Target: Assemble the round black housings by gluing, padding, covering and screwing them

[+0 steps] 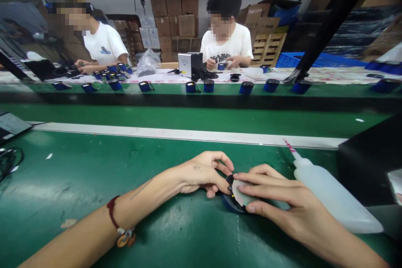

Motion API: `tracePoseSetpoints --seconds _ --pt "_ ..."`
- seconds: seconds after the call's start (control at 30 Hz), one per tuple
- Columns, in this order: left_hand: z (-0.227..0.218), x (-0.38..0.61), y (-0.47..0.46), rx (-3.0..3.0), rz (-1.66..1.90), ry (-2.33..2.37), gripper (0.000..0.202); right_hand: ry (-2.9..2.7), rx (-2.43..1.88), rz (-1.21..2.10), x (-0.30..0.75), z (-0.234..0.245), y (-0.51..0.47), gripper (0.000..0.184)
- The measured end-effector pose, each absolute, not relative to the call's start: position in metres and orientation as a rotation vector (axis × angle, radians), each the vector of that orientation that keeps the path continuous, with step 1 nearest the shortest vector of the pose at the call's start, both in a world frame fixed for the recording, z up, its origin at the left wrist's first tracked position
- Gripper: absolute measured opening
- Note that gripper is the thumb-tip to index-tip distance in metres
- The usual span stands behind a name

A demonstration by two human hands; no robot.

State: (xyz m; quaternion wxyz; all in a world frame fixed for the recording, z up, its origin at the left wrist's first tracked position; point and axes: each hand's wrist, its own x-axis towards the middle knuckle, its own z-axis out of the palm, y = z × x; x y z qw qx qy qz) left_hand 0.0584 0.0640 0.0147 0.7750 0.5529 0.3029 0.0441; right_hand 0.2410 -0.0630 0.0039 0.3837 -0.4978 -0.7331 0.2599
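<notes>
A small round blue housing [231, 205] with a dark inside lies on the green bench before me. My left hand [205, 173] grips its left rim, the thumb pressed at the edge and the index finger curled beyond it. Over the housing's open top a thin pale disc [241, 192] sits tilted, covering part of the inside. My right hand [279, 197] has its fingers on the disc from the right and its thumb at the near edge. A bit of yellow shows between disc and rim. The fingers hide the housing's right side.
A white squeeze bottle [336, 194] with a pink-marked nozzle lies right of my right hand, beside a black box [373, 159]. Cables [11, 161] lie at far left. Beyond a white strip [188, 134], several blue housings [209, 86] line a ledge; two people sit behind it.
</notes>
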Motion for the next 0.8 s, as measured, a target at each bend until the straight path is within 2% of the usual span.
tracePoseSetpoints --seconds 0.27,0.5,0.8 --pt "0.013 0.057 0.062 1.004 0.074 0.601 0.037 -2.050 -1.268 0.646 0.243 0.006 -0.064 0.030" --pt "0.009 0.059 0.058 0.962 0.132 0.624 0.035 -2.028 -1.341 0.832 0.231 0.014 -0.063 0.029" --pt "0.004 0.051 0.057 0.836 0.148 0.537 0.035 -2.174 -1.383 0.661 0.228 0.021 -0.065 0.029"
